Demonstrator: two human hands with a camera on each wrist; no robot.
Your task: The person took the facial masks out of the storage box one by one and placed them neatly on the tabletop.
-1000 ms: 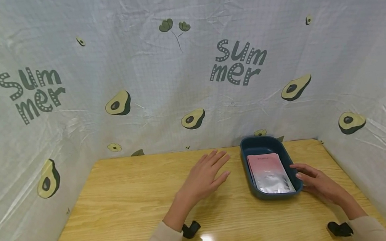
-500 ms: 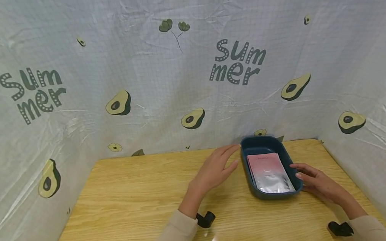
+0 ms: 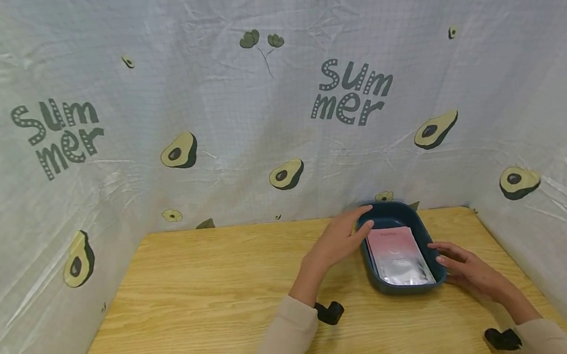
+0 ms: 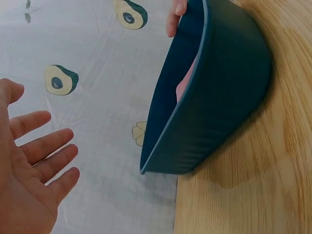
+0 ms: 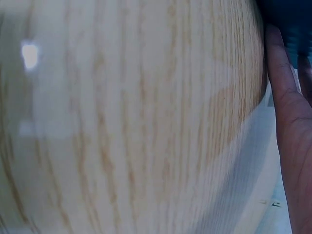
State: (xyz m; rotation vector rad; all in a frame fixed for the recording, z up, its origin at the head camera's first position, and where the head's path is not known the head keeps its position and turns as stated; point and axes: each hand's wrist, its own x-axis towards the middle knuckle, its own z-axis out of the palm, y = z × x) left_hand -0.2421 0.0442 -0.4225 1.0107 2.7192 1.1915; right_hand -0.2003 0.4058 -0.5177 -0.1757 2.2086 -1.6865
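A dark blue plastic storage bin (image 3: 398, 289) stands at the back right of the wooden table. Flat pink-and-silver sachets (image 3: 399, 255) lie stacked inside; only a pink corner (image 4: 183, 84) of them shows in the left wrist view. My left hand (image 3: 333, 242) is at the bin's left rim with its thumb and fingers spread, holding nothing. Seen from the left wrist, that hand (image 4: 34, 161) is apart from the bin's wall. On the opposite side my right hand (image 3: 471, 273) holds the right wall, fingertips over the rim and other fingers (image 5: 282, 68) along the outside.
Behind the table (image 3: 198, 297) and along both sides hangs a pale curtain (image 3: 227, 109) printed with avocados and lettering. The bin's far end is close to the back curtain. Black wrist-camera mounts (image 3: 331, 312) sit at both cuffs.
My left hand has moved right and slightly away from me, from above the table to the bin's left rim. The right hand, the bin and the sachets have stayed in place.
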